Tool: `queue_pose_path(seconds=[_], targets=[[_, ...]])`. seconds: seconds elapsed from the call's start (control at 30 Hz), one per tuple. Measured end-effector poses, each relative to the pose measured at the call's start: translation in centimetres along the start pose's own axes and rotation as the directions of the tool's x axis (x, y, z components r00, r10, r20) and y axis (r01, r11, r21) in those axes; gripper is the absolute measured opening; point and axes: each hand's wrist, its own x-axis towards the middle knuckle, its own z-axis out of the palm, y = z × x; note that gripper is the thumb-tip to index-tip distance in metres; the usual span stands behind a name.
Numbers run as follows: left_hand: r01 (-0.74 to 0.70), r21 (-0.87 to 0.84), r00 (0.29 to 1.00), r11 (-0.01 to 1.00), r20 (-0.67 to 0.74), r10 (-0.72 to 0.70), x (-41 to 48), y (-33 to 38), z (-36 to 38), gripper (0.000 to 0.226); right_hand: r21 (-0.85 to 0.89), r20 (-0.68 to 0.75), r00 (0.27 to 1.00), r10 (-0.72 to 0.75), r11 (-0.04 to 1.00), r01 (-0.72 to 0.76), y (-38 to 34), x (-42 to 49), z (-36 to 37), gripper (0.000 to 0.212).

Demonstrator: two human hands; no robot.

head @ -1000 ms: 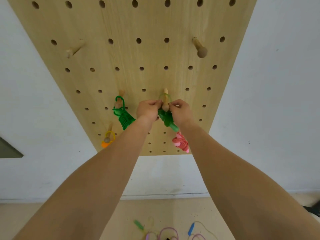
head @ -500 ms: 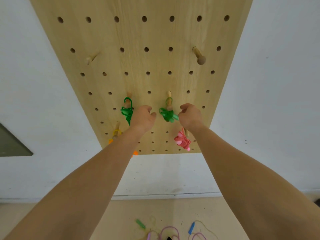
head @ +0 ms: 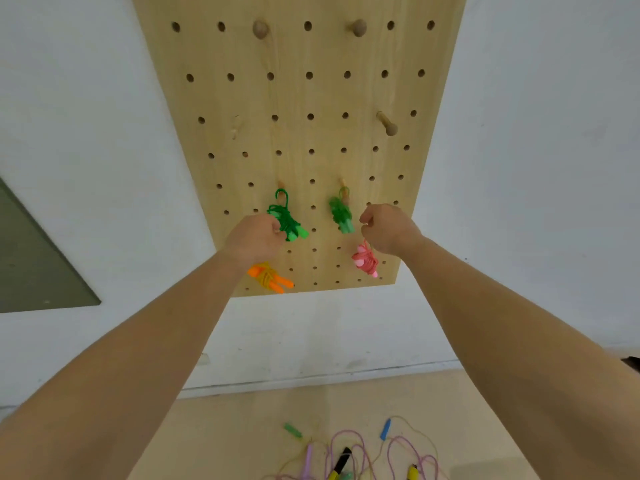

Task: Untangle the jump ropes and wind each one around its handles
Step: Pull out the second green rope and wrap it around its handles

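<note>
A light wooden pegboard, drilled with rows of round holes, is fixed to a white wall. Four wound jump ropes are hung in its lower part. A dark green wound rope bundle is looped over a peg left of the board's middle, and a light green wound rope bundle is hung from a peg just right of it. A pink wound rope bundle is seen near the board's lower right corner, and an orange wound rope bundle at the lower edge, toward the left. Bare round-headed wooden pegs are set higher on the board.

The left hand is raised before the board's lower left part, its fingers curled against the dark green bundle; whether anything is gripped cannot be told. The right hand is held before the lower right part, fingers curled inward with nothing held, a gap being left between it and the light green bundle. The top of the pink rope's loop is hidden by this hand.

Below the board's bottom edge, a strip of wall is followed by a pale floor. There, well below the board, a tangled heap of loose jump ropes with purple, yellow, blue and green handles is spread. A dark grey panel is seen far left of the board.
</note>
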Motion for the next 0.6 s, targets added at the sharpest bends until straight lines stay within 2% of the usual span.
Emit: queue_pose_path(seconds=[0.1,0.17,0.33,0.47,0.6], targets=[[0.0,0.074,0.998,0.997,0.068,-0.005,-2.1,-2.0,-0.5,0.009,-0.101,0.066,0.998,0.0,0.995,0.007,-1.0,-2.1,0.2,0.039],[0.006,0.139,0.993,0.99,0.114,-0.022,-3.6,-2.8,-1.0,0.021,-0.136,0.093,0.996,-0.013,0.99,0.026,-1.6,-3.3,0.4,0.039],[0.075,0.142,0.988,0.987,0.125,-0.093,-7.2,-4.2,-1.0,0.027,-0.15,0.158,0.984,-0.085,0.983,0.109,-2.5,-5.4,1.1,0.045],[0.099,0.126,0.986,0.987,0.123,-0.115,-9.1,-4.0,2.3,0.034,-0.162,0.152,0.974,-0.165,0.968,0.19,-1.8,-6.1,3.4,0.043],[0.099,0.085,0.988,0.992,0.111,-0.108,-9.9,-4.3,8.3,0.035,-0.16,0.182,0.96,-0.21,0.957,0.24,0.9,-6.8,9.0,0.042]])
